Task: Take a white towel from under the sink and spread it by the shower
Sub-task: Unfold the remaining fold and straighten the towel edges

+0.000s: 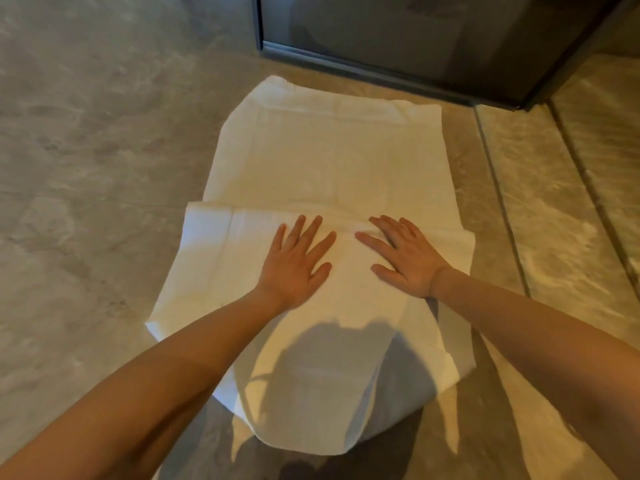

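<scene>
White towel (pixel 332 161) on stone floor (pixel 86 133), partly folded, both palms flat

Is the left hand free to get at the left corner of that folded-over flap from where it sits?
Probably yes. The left hand lies flat on the towel just short of the fold, holding nothing, and only bare cloth lies between it and that corner.

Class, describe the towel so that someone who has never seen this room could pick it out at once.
Start at the dark-framed shower door at the top of the view. On the stone floor before it lies the white towel, left hand and right hand pressed flat on it. It alone is white cloth, with a fold across its middle.
</scene>
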